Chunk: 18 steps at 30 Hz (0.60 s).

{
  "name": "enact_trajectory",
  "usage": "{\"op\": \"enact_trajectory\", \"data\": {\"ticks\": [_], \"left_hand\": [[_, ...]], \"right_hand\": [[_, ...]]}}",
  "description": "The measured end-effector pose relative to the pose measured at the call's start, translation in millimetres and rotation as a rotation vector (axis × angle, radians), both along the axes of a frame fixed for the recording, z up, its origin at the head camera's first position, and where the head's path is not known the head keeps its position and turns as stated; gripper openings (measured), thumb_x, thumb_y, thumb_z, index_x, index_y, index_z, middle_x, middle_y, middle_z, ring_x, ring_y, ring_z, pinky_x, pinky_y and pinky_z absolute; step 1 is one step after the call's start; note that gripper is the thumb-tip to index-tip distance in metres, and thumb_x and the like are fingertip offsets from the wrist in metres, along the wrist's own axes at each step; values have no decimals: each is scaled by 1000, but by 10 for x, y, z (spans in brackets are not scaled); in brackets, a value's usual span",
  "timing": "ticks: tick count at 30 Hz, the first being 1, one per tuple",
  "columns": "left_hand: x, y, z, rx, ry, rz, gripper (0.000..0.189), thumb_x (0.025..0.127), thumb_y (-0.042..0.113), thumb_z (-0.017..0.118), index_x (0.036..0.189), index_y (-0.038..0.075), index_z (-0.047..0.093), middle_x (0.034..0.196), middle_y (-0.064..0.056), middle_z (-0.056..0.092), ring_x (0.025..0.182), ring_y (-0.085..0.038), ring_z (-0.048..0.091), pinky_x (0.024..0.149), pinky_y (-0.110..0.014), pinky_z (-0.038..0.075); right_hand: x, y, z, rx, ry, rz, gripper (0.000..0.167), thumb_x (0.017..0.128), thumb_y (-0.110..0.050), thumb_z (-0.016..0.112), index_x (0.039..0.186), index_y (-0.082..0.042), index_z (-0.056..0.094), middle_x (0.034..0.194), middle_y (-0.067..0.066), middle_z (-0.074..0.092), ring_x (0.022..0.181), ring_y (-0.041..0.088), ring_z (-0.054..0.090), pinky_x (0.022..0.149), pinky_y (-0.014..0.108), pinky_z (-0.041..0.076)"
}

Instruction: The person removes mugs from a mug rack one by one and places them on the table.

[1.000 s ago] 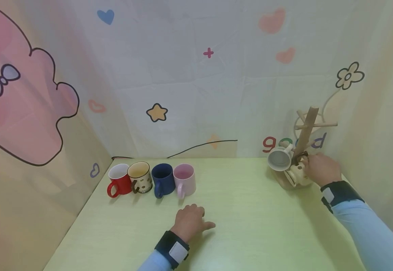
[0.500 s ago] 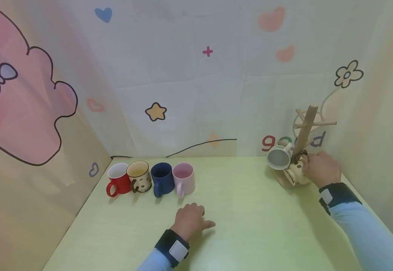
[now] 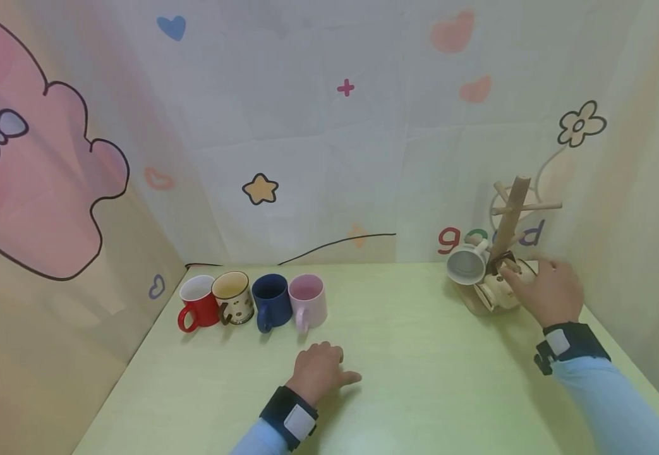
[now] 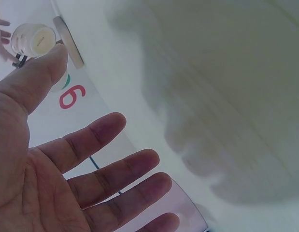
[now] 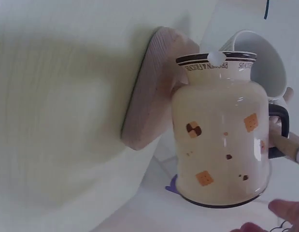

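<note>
My right hand (image 3: 553, 294) is beside a cream mug with a cookie print (image 3: 496, 292), its fingers loosely spread. In the right wrist view, that mug (image 5: 219, 140) hangs sideways by its dark handle (image 5: 284, 123) on a peg of a wooden mug tree. My right fingertips (image 5: 284, 210) show apart from it, near its base. A white mug (image 3: 465, 265) hangs on the left side of the mug tree (image 3: 512, 218). My left hand (image 3: 316, 374) hovers low over the table, holding nothing. Its fingers stretch out in the left wrist view.
At the table's back left, a red mug (image 3: 203, 308), a spotted cream mug (image 3: 241, 304), a navy mug (image 3: 275, 303) and a pink mug (image 3: 312, 303) stand in a row, handles toward me. A printed cloth wall (image 3: 318, 145) closes off the back.
My right hand has let go of the cream mug's handle area and drawn back to the right. The mug stays on the mug tree. My left hand has not moved.
</note>
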State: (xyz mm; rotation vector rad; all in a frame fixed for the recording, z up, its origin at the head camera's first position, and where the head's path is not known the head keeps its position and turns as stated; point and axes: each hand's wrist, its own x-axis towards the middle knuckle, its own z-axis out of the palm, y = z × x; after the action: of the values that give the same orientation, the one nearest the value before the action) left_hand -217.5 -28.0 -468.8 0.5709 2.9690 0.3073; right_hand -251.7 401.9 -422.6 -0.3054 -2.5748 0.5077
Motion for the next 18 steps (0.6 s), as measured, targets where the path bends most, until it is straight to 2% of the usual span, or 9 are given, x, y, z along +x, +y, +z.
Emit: {"op": "enact_trajectory", "data": {"ticks": [4,7,11,14,18], "left_hand": [[14,4,7,3,-5,-1,49,80,57,75,91,9,70,78,-5,60,70,-24,56,64,-40,48],[18,6,18,4,-13,1,49,81,56,75,91,9,70,78,-5,60,70,-24,56,65,-40,48],[20,10,20,0,-9,2,49,80,56,75,91,9,70,78,-5,61,71,-24,56,65,-40,48],[21,9,15,-4,2,0,49,80,57,75,91,9,70,79,-5,61,71,-24,57,65,-40,48],[19,6,10,-3,18,-4,49,80,57,75,91,9,70,78,-5,60,70,-24,57,64,-40,48]], "right_hand": [[57,31,-56,-141,-30,-34,97,86,-64,62,127,21,43,119,42,45,108,57,44,83,66,39],[91,56,-91,-262,-137,-67,110,86,-70,58,134,25,30,126,46,36,113,58,40,83,68,40],[108,109,-165,-358,-277,-85,123,86,-75,50,145,23,4,140,52,17,125,66,29,93,72,35],[116,125,-213,-389,-329,-83,123,88,-75,45,144,24,-2,139,54,16,125,68,28,97,71,33],[132,114,-219,-459,-412,-80,121,90,-76,37,141,27,-1,139,55,17,127,66,27,102,67,31]]}}
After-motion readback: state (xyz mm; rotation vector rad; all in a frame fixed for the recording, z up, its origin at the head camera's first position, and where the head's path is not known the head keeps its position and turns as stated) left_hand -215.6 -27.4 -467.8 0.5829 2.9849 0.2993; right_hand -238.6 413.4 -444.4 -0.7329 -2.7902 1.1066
